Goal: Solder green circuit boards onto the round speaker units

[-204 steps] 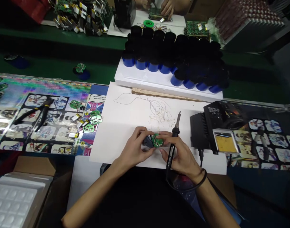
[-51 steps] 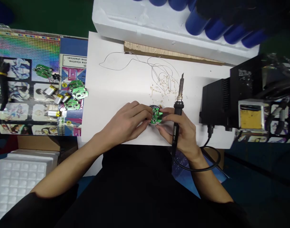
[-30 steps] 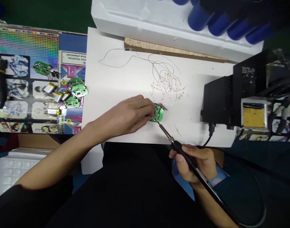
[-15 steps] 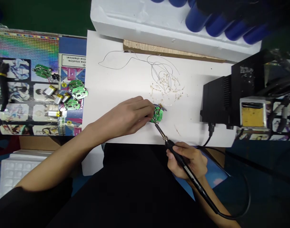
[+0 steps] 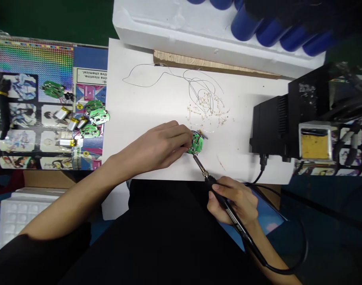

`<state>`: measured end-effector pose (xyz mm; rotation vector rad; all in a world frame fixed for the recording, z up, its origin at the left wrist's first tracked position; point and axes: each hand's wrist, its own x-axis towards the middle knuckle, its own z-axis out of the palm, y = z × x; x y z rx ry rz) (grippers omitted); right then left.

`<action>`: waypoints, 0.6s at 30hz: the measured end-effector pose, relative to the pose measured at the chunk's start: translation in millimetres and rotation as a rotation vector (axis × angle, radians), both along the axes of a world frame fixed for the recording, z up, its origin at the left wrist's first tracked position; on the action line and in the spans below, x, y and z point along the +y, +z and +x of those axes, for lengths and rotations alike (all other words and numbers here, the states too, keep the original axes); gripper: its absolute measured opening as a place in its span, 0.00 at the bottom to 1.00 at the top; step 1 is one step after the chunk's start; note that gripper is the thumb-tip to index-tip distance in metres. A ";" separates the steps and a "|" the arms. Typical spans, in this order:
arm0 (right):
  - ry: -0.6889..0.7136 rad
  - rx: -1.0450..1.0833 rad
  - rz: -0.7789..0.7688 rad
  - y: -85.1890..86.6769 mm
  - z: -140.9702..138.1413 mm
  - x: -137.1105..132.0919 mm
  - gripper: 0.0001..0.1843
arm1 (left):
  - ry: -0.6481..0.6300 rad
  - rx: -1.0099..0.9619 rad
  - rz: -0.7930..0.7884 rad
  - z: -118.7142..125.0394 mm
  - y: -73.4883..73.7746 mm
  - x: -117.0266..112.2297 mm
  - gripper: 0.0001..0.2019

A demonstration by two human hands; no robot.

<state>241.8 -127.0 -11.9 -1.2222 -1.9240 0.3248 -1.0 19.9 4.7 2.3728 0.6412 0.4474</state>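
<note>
Pinching the circuit board [image 5: 198, 143] mid-frame with the left hand [image 5: 169, 142], clamping the soldering iron [image 5: 232, 214], lower right, in the right hand [image 5: 243, 200]; possibly risking burnt fingers [image 5: 185, 138] through a slipping tip [image 5: 195, 157].

Bright light washes a white sheet [image 5: 151, 107] while rainbow glare streaks film [image 5: 44, 59] at left and the upper right sinks into darkness.

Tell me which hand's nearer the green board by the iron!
Left. The left hand holds the green board; the right hand is farther, lower right, holding the soldering iron.
</note>
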 end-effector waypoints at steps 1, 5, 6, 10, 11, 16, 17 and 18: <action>-0.018 0.001 -0.004 0.6 -0.4 -0.4 0.17 | 0.002 0.003 0.000 0.0 -0.1 -0.1 0.10; -0.010 -0.001 -0.006 4.7 -1.5 1.1 0.19 | 0.003 0.007 0.002 0.0 -1.2 -0.3 0.10; 0.000 -0.005 -0.006 5.6 -1.8 2.2 0.19 | 0.002 0.007 0.002 0.0 -1.5 -0.2 0.10; 0.018 -0.013 -0.012 5.9 -2.6 5.1 0.17 | 0.000 0.001 0.013 0.1 -1.6 -0.1 0.10; 0.023 -0.011 -0.012 5.4 -2.5 4.8 0.17 | 0.000 0.000 0.012 0.1 -1.2 -0.2 0.10; -0.017 0.070 -0.017 10.2 6.1 -2.4 0.16 | 0.006 0.004 -0.008 0.6 2.5 -0.4 0.10; -0.037 0.090 -0.046 13.1 9.2 -3.3 0.16 | 0.005 0.006 -0.009 0.6 3.1 -0.4 0.10; -0.059 0.098 -0.087 16.0 12.3 -3.4 0.16 | 0.004 0.008 -0.008 0.6 3.5 -0.4 0.10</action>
